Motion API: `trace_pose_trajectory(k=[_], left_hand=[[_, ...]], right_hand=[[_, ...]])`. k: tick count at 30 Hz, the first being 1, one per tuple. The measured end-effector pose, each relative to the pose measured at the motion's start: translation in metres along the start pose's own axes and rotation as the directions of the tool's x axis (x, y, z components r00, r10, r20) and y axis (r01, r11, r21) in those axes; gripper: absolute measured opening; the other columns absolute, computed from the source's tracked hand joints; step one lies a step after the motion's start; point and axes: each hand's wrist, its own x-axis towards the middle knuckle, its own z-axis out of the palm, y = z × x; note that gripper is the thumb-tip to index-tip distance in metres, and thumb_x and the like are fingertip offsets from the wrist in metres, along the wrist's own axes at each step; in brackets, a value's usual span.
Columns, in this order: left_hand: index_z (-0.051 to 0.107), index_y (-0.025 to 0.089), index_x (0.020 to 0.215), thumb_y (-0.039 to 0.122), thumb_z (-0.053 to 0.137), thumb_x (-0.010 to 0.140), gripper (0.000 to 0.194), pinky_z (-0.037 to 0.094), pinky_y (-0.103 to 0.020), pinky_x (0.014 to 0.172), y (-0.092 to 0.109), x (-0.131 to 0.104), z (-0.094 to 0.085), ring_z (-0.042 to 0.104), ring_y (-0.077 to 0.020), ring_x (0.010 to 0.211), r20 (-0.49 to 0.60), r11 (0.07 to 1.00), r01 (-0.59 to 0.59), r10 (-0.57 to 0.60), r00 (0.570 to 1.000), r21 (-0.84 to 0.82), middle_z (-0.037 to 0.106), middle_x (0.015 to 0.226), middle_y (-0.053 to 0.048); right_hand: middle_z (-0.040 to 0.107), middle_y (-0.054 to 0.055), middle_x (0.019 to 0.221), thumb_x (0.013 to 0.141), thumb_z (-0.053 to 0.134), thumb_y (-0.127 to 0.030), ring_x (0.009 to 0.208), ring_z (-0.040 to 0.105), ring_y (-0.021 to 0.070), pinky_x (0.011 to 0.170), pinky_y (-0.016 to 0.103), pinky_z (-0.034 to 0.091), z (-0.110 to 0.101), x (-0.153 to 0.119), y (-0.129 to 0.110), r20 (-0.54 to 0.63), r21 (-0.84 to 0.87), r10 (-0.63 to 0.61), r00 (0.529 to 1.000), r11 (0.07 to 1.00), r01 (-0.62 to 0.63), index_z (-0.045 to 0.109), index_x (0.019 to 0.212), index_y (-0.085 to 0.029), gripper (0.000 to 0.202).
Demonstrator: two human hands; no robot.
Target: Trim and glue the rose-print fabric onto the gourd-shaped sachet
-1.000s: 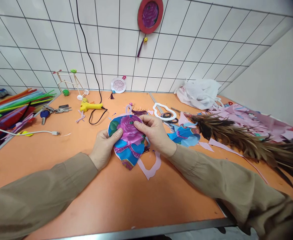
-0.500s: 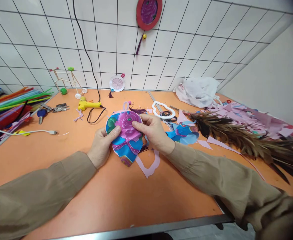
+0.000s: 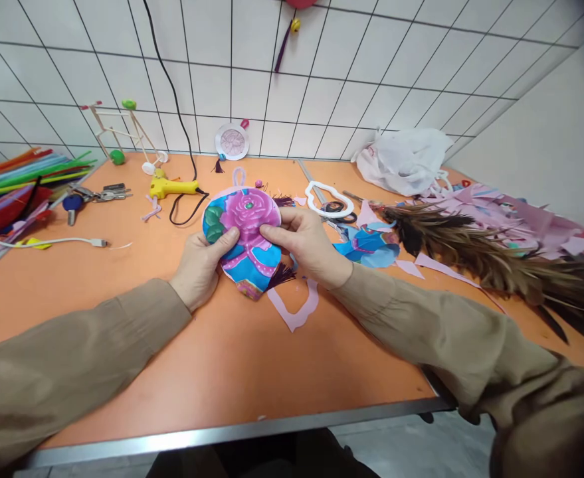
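Observation:
Between both hands, above the table, is a rose-printed fabric piece (image 3: 250, 211) in blue and pink, with a pink loop (image 3: 239, 177) at its top and a point at the bottom. My left hand (image 3: 199, 265) pinches its left edge, thumb on the print. On the right edge my right hand (image 3: 309, 247) grips it, thumb also on the front; the fingers behind are hidden. Below it a pink cut-out scrap (image 3: 294, 318) lies on the table. A dark tassel (image 3: 282, 274) shows just beside the fabric's lower right edge.
A yellow glue gun (image 3: 172, 187) with a black cord, keys (image 3: 99, 194) and a white cable (image 3: 72, 242) lie left. To the right are a white scalloped frame (image 3: 327, 200), blue fabric scraps (image 3: 369, 245), a feather duster (image 3: 446, 242) and a white plastic bag (image 3: 404, 160).
The view has tilted downward, so the table sits higher in the picture. Both hands keep their hold on the fabric piece, with the thumbs still on the print.

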Motion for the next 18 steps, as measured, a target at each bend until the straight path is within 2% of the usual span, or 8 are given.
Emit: trace_pose_trajectory(k=[4, 7, 14, 18], left_hand=[[0.076, 0.017, 0.087, 0.036, 0.086, 0.067, 0.029, 0.061, -0.037, 0.075, -0.0005, -0.0005, -0.0012, 0.075, -0.0271, 0.081, 0.069, 0.999, 0.006, -0.009, 0.998, 0.039, 0.079, 0.088, -0.008], [0.077, 0.018, 0.087, 0.032, 0.088, 0.065, 0.029, 0.06, -0.035, 0.08, -0.0016, 0.0, -0.0009, 0.074, -0.0265, 0.087, 0.051, 0.998, -0.011, 0.008, 0.999, 0.065, 0.079, 0.095, -0.008], [0.077, 0.018, 0.087, 0.028, 0.088, 0.064, 0.028, 0.06, -0.035, 0.077, -0.0017, -0.0001, -0.0004, 0.074, -0.0243, 0.08, 0.038, 0.999, 0.006, -0.008, 0.999, 0.038, 0.079, 0.092, -0.008], [0.077, 0.017, 0.088, 0.027, 0.087, 0.064, 0.028, 0.059, -0.034, 0.076, -0.0012, -0.0006, -0.0015, 0.074, -0.0231, 0.077, 0.044, 0.999, 0.021, -0.022, 0.999, 0.03, 0.079, 0.091, -0.008]], right_hand=[[0.062, 0.001, 0.068, 0.069, 0.072, -0.035, 0.06, 0.054, 0.0129, 0.048, 0.025, 0.043, -0.0007, 0.0007, 0.0017, -0.052, -0.019, 0.02, 0.998, 1.0, -0.021, 0.061, 0.069, -0.017, 0.021], [0.062, 0.001, 0.067, 0.068, 0.072, -0.033, 0.06, 0.054, 0.0132, 0.051, 0.026, 0.044, -0.001, 0.0013, 0.0027, -0.064, -0.002, 0.031, 0.997, 1.0, -0.031, 0.058, 0.065, -0.019, 0.02], [0.065, 0.001, 0.072, 0.066, 0.075, -0.035, 0.064, 0.057, 0.0139, 0.059, 0.028, 0.048, -0.0024, 0.0029, 0.0065, -0.032, 0.033, 0.011, 0.999, 0.999, -0.01, 0.062, 0.069, -0.018, 0.021], [0.057, -0.003, 0.063, 0.07, 0.075, -0.038, 0.057, 0.049, 0.0104, 0.053, 0.024, 0.042, -0.0043, 0.0025, 0.005, 0.001, 0.048, -0.013, 1.0, 0.999, 0.013, 0.063, 0.071, -0.017, 0.024]])
